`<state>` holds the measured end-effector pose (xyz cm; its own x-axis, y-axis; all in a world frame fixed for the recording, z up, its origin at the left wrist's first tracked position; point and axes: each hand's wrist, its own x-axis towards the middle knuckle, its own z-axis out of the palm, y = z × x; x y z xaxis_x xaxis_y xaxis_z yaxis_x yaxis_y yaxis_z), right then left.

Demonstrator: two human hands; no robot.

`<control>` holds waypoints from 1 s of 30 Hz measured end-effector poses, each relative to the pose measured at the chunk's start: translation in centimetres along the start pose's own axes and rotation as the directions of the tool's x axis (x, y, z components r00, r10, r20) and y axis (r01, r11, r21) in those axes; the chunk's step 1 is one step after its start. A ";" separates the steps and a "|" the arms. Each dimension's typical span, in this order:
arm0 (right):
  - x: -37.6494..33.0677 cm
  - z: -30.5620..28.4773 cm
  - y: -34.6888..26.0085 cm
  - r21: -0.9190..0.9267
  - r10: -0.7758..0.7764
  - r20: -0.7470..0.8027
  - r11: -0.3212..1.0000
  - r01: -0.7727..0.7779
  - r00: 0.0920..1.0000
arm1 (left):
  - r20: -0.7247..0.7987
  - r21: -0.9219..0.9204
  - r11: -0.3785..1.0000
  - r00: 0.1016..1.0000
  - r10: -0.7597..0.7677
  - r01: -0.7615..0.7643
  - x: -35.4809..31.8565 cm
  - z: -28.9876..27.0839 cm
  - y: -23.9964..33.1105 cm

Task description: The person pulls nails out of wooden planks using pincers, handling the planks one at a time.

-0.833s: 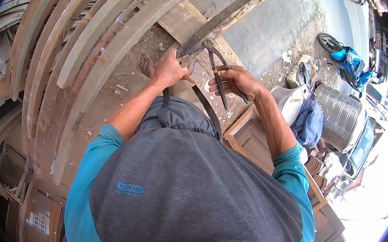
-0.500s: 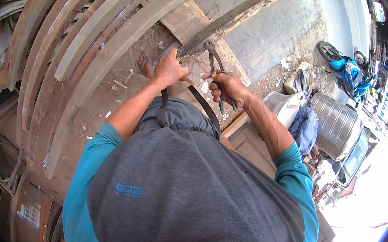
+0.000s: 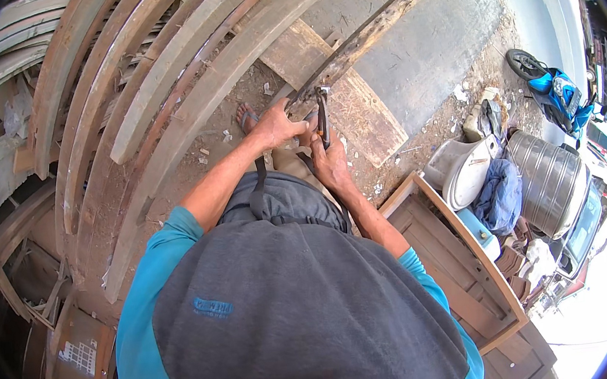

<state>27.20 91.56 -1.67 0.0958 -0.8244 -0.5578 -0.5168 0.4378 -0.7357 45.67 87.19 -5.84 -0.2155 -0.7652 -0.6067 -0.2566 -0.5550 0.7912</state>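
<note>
A long rough wooden beam (image 3: 388,27) slants from the upper right down to my hands. Its near end is gripped by my left hand (image 3: 278,127), thumb reaching to the right and fingers over the end. My right hand (image 3: 331,163) is wrapped around the handles of dark metal pincers (image 3: 323,117). The head of the pincers lies against the beam's side close to its near end, just right of my left hand. Whether the jaws bite on a nail is too small to tell.
Under the beam a worn wooden board (image 3: 366,112) lies on the ground. Long curved timbers (image 3: 228,38) are stacked at the left. To the right are a panelled door (image 3: 445,271), a white toilet bowl (image 3: 465,176), a metal drum (image 3: 550,178) and a blue motorbike (image 3: 560,92).
My right hand has come in to the left, nearer my left hand. The pincers' handles, spread before, are now drawn together and seen edge-on. My left hand stays at the beam's end.
</note>
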 end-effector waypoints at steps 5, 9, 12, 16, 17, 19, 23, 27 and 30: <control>-0.7 -3.6 -5.0 -0.272 0.001 0.066 0.962 0.017 0.998 | -0.416 0.348 0.898 0.814 0.406 -0.270 -2.3 -0.1 2.0; -0.7 -4.5 -4.3 -0.281 0.011 0.072 0.960 0.010 0.997 | -0.407 -0.068 0.914 0.847 0.341 -0.401 -2.3 -0.2 6.9; -0.7 -5.1 -2.9 -0.336 0.013 0.050 0.942 0.005 0.999 | -0.324 -0.287 0.925 0.934 0.151 -0.249 -1.2 0.1 8.0; -0.4 -7.3 -1.7 -0.382 -0.093 0.052 0.918 0.106 0.994 | -0.147 -0.528 0.845 0.989 0.001 -0.079 1.2 0.9 6.7; -0.6 -7.9 -1.5 -0.413 -0.091 0.061 0.904 0.108 0.994 | -0.050 -0.581 0.813 0.995 -0.085 0.040 1.2 1.1 7.1; -1.3 -9.1 -1.0 -0.430 -0.166 0.016 0.889 0.157 0.986 | -0.038 -0.606 0.792 0.992 -0.122 0.074 1.1 1.9 8.5; -0.7 -11.4 0.1 -0.481 -0.279 0.040 0.836 0.263 0.959 | 0.010 -0.578 0.815 0.999 -0.041 0.039 2.8 3.2 8.3; -0.5 -14.0 -0.2 -0.381 -0.110 0.240 0.903 0.197 0.964 | 0.001 -0.755 0.655 1.000 -0.022 0.015 3.6 5.6 8.0; -0.9 -15.5 -0.1 -0.242 0.086 0.329 0.970 -0.004 0.940 | -0.068 -0.766 0.639 0.998 0.014 -0.061 4.5 5.8 7.4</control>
<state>13.98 86.74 4.88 0.3257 -0.6196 -0.7142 -0.7077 0.3412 -0.6187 37.35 81.47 -3.14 -0.1544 -0.7931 -0.5892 0.5712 -0.5583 0.6017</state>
